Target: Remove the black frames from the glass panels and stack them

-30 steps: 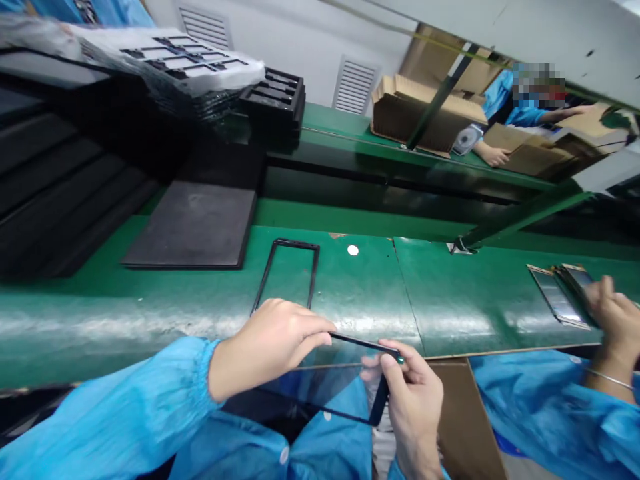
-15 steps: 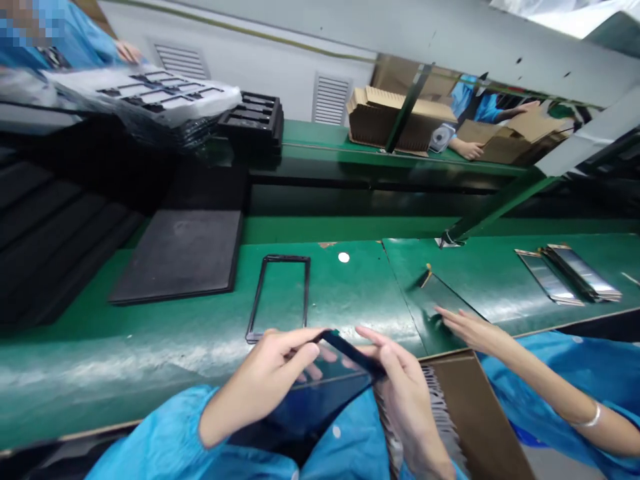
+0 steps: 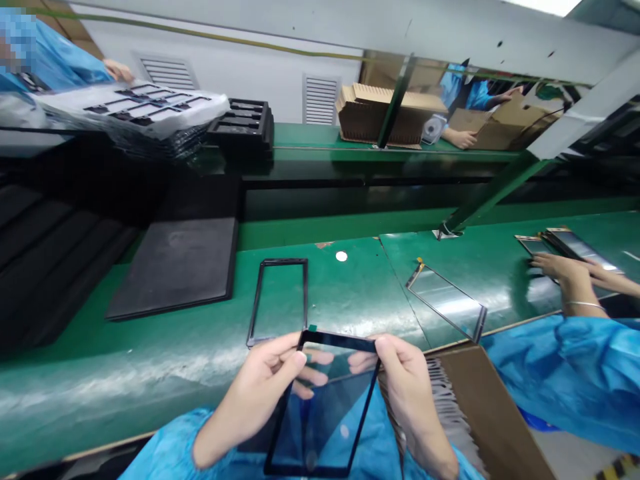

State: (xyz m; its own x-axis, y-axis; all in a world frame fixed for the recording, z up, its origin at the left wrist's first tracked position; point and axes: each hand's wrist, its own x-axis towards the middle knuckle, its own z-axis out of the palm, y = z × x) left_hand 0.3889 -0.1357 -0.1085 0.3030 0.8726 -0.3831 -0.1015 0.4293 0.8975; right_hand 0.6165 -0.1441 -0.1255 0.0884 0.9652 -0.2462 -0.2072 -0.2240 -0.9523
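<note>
A clear glass touch panel with a black border (image 3: 330,413) is held up in front of my body, tilted, its face toward me. My left hand (image 3: 267,383) grips its upper left corner, the thumb in front and the fingers seen through the glass behind. At the upper right corner my right hand (image 3: 407,380) pinches the edge the same way. A small green tab (image 3: 313,328) sticks up from the panel's top edge. Just beyond my left hand, an empty black frame (image 3: 307,293) lies flat on the green bench (image 3: 360,287).
Another glass panel (image 3: 445,300) lies to the right. Beyond it a co-worker's hands (image 3: 565,273) touch stacked panels (image 3: 583,250). A black foam board (image 3: 195,267) lies at left, and black trays (image 3: 245,127) stand on the shelf. A cardboard box (image 3: 480,393) stands by my right arm.
The panel in my hands has turned from nearly edge-on to facing me. The co-worker's hand has moved right, from the loose panel to the stack.
</note>
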